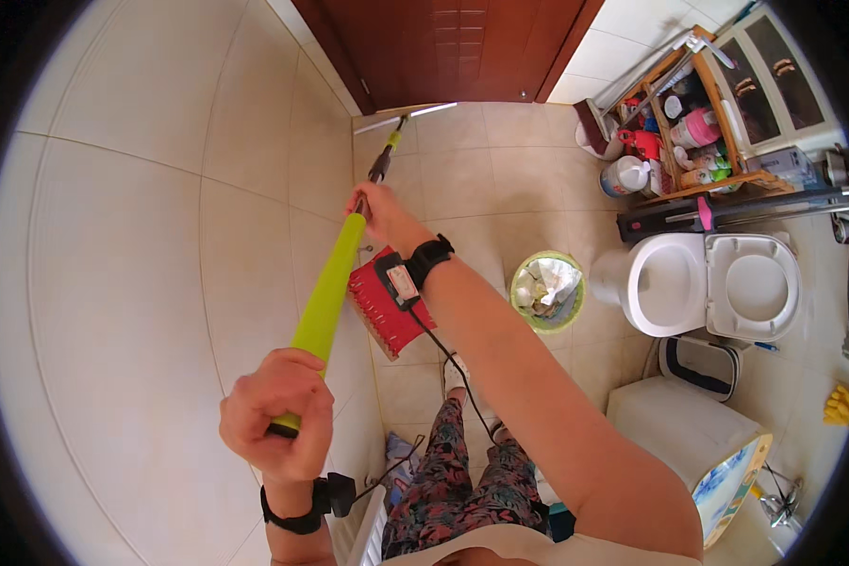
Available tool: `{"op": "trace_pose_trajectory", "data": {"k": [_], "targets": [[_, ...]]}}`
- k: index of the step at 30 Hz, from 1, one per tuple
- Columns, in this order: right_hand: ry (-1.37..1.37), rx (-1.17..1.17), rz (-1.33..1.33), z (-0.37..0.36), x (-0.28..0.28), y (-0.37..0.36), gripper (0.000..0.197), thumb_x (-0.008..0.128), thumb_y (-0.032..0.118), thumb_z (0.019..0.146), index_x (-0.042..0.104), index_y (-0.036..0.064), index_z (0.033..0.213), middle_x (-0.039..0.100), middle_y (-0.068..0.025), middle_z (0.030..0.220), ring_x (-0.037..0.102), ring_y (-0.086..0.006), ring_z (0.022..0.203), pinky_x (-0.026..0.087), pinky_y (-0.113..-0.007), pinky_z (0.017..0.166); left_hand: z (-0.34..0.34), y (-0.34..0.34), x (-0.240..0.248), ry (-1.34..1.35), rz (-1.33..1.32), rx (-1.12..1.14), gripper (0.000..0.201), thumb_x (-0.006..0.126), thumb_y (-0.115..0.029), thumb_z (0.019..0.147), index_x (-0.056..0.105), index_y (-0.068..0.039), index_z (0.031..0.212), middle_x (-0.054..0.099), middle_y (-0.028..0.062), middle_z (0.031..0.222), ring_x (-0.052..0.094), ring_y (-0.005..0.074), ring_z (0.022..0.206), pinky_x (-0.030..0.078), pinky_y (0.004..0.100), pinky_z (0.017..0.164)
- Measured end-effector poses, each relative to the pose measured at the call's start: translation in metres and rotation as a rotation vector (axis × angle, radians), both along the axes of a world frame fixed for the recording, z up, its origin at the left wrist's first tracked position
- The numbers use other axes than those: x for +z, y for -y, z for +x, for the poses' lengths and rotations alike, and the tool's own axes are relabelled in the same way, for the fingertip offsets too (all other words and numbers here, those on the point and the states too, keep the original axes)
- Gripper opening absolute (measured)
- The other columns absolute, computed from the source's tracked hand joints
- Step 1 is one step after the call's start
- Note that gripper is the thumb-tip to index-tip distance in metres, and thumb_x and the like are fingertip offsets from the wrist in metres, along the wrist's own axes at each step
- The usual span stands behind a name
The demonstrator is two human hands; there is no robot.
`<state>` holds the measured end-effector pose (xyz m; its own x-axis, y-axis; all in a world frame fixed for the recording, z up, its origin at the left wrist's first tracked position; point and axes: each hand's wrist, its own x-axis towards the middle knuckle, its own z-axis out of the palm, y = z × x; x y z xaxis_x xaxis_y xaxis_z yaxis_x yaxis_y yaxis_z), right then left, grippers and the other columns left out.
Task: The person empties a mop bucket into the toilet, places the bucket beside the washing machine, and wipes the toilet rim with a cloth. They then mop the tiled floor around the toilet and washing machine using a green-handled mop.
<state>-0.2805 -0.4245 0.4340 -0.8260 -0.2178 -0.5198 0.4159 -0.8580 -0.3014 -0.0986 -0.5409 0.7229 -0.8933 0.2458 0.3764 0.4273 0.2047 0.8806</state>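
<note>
Both of my hands are closed round the lime-green pole of a long-handled floor squeegee (328, 292). My left hand (281, 412) wraps the near end of the pole, low at the left. Farther up, my right hand (379, 215) grips the dark part of the shaft. The thin, wide squeegee head (432, 109) lies at the far end, on the floor in front of the door and by the left wall. Each wrist bears a black strap with a small device and a cable.
A brown-red door (453, 47) stands ahead; a tiled wall (151, 255) rises at left. Right of me are a lidded-open toilet (670, 283), a green wastebasket (548, 325), a bottle-filled wooden rack (674, 174) and a white cabinet (679, 424). A red mat-like piece (382, 316) lies below my right wrist.
</note>
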Motion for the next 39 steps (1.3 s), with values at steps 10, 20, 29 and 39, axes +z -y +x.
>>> {"op": "trace_pose_trajectory", "data": {"k": [10, 20, 29, 39], "targets": [[-0.011, -0.089, -0.188, -0.035, -0.023, 0.001, 0.013, 0.056, 0.008, 0.085, 0.054, 0.0024, 0.074, 0.058, -0.0081, 0.070, 0.059, -0.0203, 0.065, 0.049, -0.030, 0.058, -0.026, -0.019, 0.002, 0.105, -0.082, 0.174, 0.024, 0.044, 0.011, 0.072, 0.054, 0.001, 0.091, 0.049, 0.0021, 0.052, 0.043, 0.0086, 0.044, 0.043, 0.0285, 0.063], [0.068, -0.128, -0.228, 0.076, 0.048, -0.012, 0.013, 0.052, 0.007, 0.086, 0.051, 0.0006, 0.075, 0.056, -0.0111, 0.071, 0.056, -0.0217, 0.063, 0.051, -0.030, 0.060, 0.015, -0.046, 0.112, 0.194, -0.126, 0.265, 0.011, 0.042, 0.001, 0.070, 0.053, 0.001, 0.074, 0.037, -0.0009, 0.046, 0.028, 0.0077, 0.047, 0.042, 0.0303, 0.077], [0.231, -0.166, -0.310, 0.224, 0.095, -0.024, 0.006, 0.051, 0.001, 0.083, 0.047, -0.0028, 0.085, 0.057, -0.0159, 0.074, 0.061, -0.0288, 0.064, 0.056, -0.041, 0.056, 0.133, -0.059, 0.176, 0.307, -0.043, 0.277, 0.014, 0.037, 0.004, 0.072, 0.048, -0.005, 0.073, 0.026, -0.0057, 0.045, 0.025, 0.0048, 0.045, 0.040, 0.0319, 0.076], [0.371, -0.158, -0.245, 0.357, 0.108, -0.059, 0.017, 0.054, 0.002, 0.081, 0.044, -0.0005, 0.095, 0.059, -0.0129, 0.080, 0.064, -0.0241, 0.066, 0.057, -0.040, 0.056, 0.241, -0.098, 0.206, 0.373, -0.111, 0.185, 0.013, 0.040, 0.003, 0.074, 0.050, -0.003, 0.080, 0.026, -0.0063, 0.044, 0.028, 0.0047, 0.046, 0.039, 0.0304, 0.074]]}}
